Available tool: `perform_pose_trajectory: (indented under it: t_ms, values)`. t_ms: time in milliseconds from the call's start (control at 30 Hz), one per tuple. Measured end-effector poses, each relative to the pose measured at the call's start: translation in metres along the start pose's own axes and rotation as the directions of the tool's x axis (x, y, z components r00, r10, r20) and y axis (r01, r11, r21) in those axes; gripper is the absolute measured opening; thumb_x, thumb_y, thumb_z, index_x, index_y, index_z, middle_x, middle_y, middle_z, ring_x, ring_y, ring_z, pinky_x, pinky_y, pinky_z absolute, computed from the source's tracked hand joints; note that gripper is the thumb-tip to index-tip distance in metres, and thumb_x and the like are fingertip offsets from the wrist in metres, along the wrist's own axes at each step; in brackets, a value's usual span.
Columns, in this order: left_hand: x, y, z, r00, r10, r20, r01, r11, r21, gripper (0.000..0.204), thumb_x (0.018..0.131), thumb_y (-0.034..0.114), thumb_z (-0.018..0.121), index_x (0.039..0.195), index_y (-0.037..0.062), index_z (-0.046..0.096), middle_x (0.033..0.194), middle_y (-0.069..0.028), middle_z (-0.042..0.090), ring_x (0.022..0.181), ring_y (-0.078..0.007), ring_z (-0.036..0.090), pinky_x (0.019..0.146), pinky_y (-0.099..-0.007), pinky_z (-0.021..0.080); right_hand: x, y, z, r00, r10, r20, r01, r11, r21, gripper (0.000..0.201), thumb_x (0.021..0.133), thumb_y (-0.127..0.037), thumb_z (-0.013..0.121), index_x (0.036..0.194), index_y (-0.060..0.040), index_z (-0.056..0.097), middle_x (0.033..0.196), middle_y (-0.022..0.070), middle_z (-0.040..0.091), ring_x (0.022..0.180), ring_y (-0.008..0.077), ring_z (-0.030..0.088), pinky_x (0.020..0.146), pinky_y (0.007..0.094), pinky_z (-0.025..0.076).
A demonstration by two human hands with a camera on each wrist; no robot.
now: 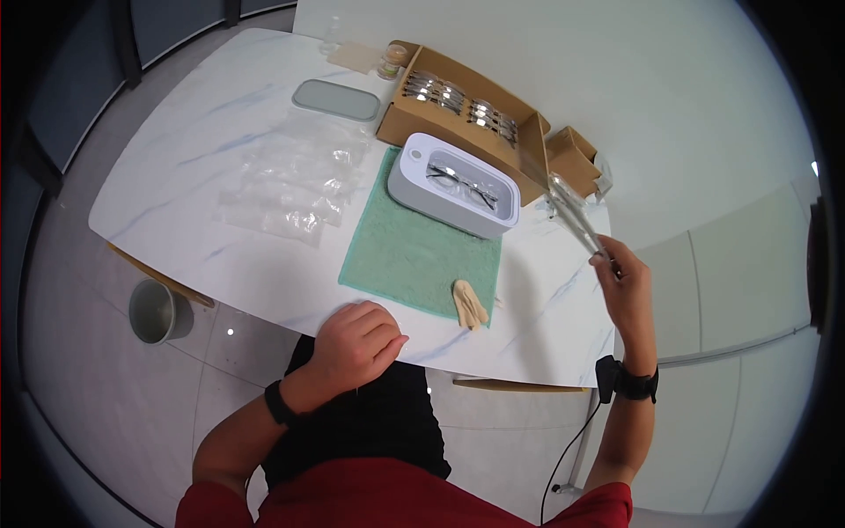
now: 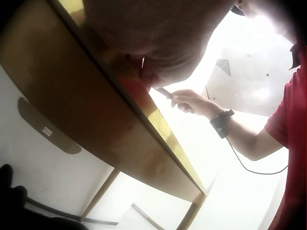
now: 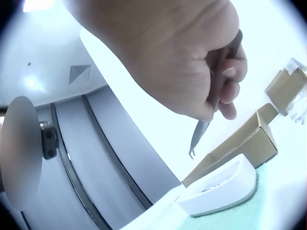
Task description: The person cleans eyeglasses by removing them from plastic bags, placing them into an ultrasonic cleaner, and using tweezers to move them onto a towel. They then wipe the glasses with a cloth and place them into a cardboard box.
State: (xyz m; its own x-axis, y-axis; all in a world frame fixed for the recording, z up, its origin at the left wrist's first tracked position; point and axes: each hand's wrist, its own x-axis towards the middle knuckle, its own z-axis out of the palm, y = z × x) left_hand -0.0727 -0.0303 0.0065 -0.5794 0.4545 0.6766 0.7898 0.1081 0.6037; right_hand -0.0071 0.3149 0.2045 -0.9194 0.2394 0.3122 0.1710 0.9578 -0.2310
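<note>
My right hand (image 1: 627,286) is raised over the table's right side and grips long metal tweezers (image 3: 218,86). Their bent, two-pronged tip points down in the right wrist view, apart from everything. My left hand (image 1: 359,345) rests at the table's front edge, fingers loosely curled, with nothing visible in it. Ahead of both hands, a pale lavender oblong cleaning tub (image 1: 414,195) stands on a green towel (image 1: 414,264). Dark-framed glasses (image 1: 462,187) lie inside the tub. A beige, finger-shaped soft piece (image 1: 470,304) lies on the towel's near right corner.
Behind the tub stands a cardboard box (image 1: 400,119) with several glasses in rows. A smaller carton (image 1: 572,163) is at its right. Clear plastic bags (image 1: 295,180) spread leftward, below a grey lid (image 1: 336,99). A jar (image 1: 392,62) stands behind. A grey bin (image 1: 154,312) is on the floor.
</note>
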Motion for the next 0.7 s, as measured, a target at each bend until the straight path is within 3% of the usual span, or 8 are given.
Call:
perform_pose_trajectory:
  t_ms: [100,133,233,300,433,500,567,700]
  values:
    - [0.001,0.000,0.001,1.000,0.005,0.012,-0.005,1.000,0.000,0.014,0.075,0.003,0.079,0.078,0.0060,0.067,0.082,-0.0049,0.066,0.080,-0.0257,0.067,0.069,-0.0376,0.051,-0.008,0.011,-0.005,0.987,0.104,-0.124,-0.075,0.973,0.218,0.030,0.098,-0.006,0.067,0.128,0.0002,0.066,0.079,0.0037,0.065,0.069,0.0094,0.053,0.062,0.0273,0.047]
    - [0.001,0.000,0.001,1.000,0.006,0.019,-0.006,1.000,0.001,0.014,0.075,0.003,0.079,0.078,0.0060,0.067,0.082,-0.0049,0.066,0.079,-0.0257,0.067,0.069,-0.0376,0.051,-0.013,0.017,-0.008,0.977,0.195,-0.090,-0.172,0.962,0.211,0.033,0.099,-0.006,0.065,0.131,0.0008,0.063,0.087,0.0034,0.066,0.072,0.0089,0.057,0.060,0.0257,0.048]
    - [0.000,0.000,0.001,1.000,0.006,0.017,-0.006,1.000,0.002,0.013,0.075,0.003,0.079,0.078,0.0060,0.067,0.082,-0.0049,0.066,0.080,-0.0258,0.067,0.069,-0.0376,0.051,-0.024,0.048,0.026,0.943,0.318,-0.098,-0.220,0.818,0.531,0.034,0.100,-0.005,0.062,0.133,0.0036,0.060,0.095,0.0040,0.065,0.075,0.0092,0.062,0.059,0.0234,0.050]
    - [0.000,0.000,0.001,1.000,0.010,0.014,-0.010,1.000,0.004,0.013,0.076,0.003,0.079,0.078,0.0059,0.067,0.083,-0.0049,0.066,0.080,-0.0257,0.067,0.069,-0.0377,0.052,-0.031,0.065,0.052,0.911,0.410,-0.043,-0.311,0.752,0.582,0.035,0.099,-0.004,0.062,0.132,0.0063,0.059,0.099,0.0072,0.065,0.076,0.0128,0.067,0.058,0.0251,0.056]
    - [-0.001,0.000,0.000,1.000,0.008,0.013,-0.008,1.000,0.007,0.012,0.077,0.003,0.078,0.078,0.0057,0.066,0.083,-0.0052,0.067,0.080,-0.0257,0.067,0.069,-0.0379,0.052,-0.042,0.088,0.116,0.855,0.518,0.003,-0.439,0.720,0.538,0.033,0.098,-0.006,0.062,0.127,0.0089,0.060,0.098,0.0108,0.066,0.074,0.0172,0.070,0.057,0.0286,0.059]
    - [0.000,0.000,0.000,1.000,0.006,0.027,-0.007,1.000,0.008,0.012,0.077,0.003,0.078,0.078,0.0056,0.067,0.083,-0.0055,0.067,0.080,-0.0260,0.067,0.070,-0.0380,0.052,-0.041,0.087,0.135,0.863,0.505,0.012,-0.482,0.814,0.324,0.030,0.094,-0.009,0.066,0.120,0.0065,0.066,0.098,0.0160,0.067,0.076,0.0235,0.071,0.062,0.0352,0.059]
    - [0.000,0.000,-0.001,0.999,-0.004,0.043,0.004,1.000,0.005,0.012,0.078,0.002,0.078,0.078,0.0052,0.067,0.083,-0.0059,0.067,0.080,-0.0265,0.067,0.070,-0.0383,0.052,-0.041,0.088,0.149,0.958,0.247,-0.148,-0.258,0.964,-0.060,0.030,0.090,-0.013,0.069,0.116,0.0031,0.069,0.098,0.0186,0.067,0.081,0.0306,0.070,0.072,0.0409,0.057]
    - [0.003,0.001,-0.004,0.992,-0.062,0.109,0.065,0.997,-0.029,0.010,0.080,0.001,0.077,0.084,0.0039,0.067,0.085,-0.0074,0.068,0.081,-0.0284,0.067,0.072,-0.0386,0.053,-0.034,0.062,0.154,0.944,0.310,-0.109,-0.319,0.945,-0.068,0.032,0.088,-0.017,0.072,0.114,0.0016,0.070,0.098,0.0183,0.068,0.085,0.0338,0.068,0.078,0.0425,0.055]
